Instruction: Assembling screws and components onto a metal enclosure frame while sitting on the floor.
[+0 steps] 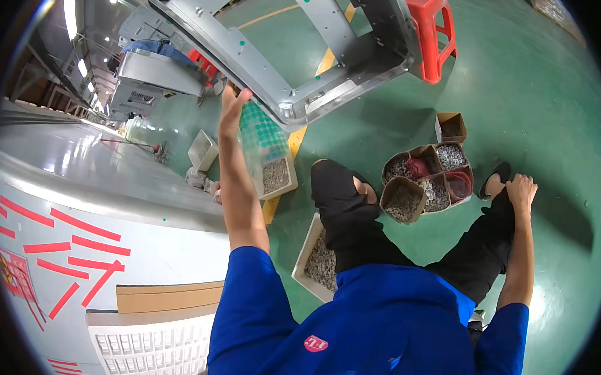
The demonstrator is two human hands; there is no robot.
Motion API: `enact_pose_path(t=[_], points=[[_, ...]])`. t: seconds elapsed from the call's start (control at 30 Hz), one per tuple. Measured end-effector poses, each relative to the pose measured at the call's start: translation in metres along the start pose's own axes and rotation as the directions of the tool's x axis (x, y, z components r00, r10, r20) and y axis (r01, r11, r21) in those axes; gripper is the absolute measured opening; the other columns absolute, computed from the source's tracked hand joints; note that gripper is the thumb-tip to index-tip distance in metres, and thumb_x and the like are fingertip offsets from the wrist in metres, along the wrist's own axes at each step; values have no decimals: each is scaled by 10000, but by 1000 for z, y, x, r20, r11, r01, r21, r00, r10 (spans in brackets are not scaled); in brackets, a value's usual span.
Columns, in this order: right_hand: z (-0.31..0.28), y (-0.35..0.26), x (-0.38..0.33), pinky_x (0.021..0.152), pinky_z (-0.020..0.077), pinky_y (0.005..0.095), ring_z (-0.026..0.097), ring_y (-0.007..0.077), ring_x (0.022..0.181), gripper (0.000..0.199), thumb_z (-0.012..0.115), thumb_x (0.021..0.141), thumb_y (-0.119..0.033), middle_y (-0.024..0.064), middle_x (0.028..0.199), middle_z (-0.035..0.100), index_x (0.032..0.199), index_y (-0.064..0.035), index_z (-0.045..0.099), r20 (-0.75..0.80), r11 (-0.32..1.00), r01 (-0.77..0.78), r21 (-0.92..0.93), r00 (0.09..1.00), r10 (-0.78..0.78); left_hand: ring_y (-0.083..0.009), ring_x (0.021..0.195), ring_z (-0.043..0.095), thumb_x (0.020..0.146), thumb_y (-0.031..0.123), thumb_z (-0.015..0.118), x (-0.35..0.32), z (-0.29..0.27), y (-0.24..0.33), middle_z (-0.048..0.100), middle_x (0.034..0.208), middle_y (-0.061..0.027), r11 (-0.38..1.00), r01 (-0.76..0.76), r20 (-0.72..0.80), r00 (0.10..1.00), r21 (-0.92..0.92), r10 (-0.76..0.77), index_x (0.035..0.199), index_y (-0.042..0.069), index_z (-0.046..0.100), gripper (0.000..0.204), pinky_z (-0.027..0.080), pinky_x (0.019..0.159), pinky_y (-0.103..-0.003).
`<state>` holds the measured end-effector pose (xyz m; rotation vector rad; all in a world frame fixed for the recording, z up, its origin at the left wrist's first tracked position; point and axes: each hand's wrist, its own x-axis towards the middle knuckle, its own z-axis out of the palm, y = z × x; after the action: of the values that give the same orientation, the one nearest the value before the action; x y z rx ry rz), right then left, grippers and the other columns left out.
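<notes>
A large grey sheet-metal frame [252, 65] fills the top of the view, tilted, with an open middle, small holes and several green dots. My left hand [233, 107] is closed on its lower left edge. Just beyond that hand, a clear sheet of round green stickers [262, 132] lies over a white bin [291, 180] of small metal parts. My right hand [522, 190] rests on my right knee, its fingers lying over the black trouser leg, and holds nothing that I can see.
Between my feet stands a cluster of cut-open cardboard boxes [419, 152] with small hardware. Another white bin [304, 265] of small parts is by my left leg. A red plastic stool [434, 39] is behind the frame. A white panel with red tape strips [70, 251] is at left.
</notes>
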<state>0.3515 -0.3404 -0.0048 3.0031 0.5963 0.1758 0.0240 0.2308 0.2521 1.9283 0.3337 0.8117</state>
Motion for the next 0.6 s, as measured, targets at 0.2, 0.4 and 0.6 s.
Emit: enact_pose_path(t=[0.2,0.4,0.6], points=[[6,4,0,784,470,457,596,303,940,257,591,739,-257,124,929,660,849,-37,666,20,1000,6,8,1000,-6,-154,1057,507,728,340,758,-21,-10,7,535,1155,-67,998,17,32,999,-63,-15,1275,-18,431,731,406,889,-277],[10,3,-2,762,465,464,590,290,920,241,600,736,-260,106,883,650,834,-49,662,0,1000,20,-20,1000,-20,-166,1079,496,734,298,739,-28,-1,16,530,1176,-65,1000,-6,4,1000,-30,6,1272,-17,437,692,389,917,-287],[3,2,-6,781,448,460,584,287,956,267,596,744,-269,110,934,655,868,-45,673,2,1000,2,-5,1000,-2,-207,1164,463,719,278,728,-19,20,27,495,1255,-102,995,17,-42,999,94,-13,1328,-20,380,761,345,987,-315]])
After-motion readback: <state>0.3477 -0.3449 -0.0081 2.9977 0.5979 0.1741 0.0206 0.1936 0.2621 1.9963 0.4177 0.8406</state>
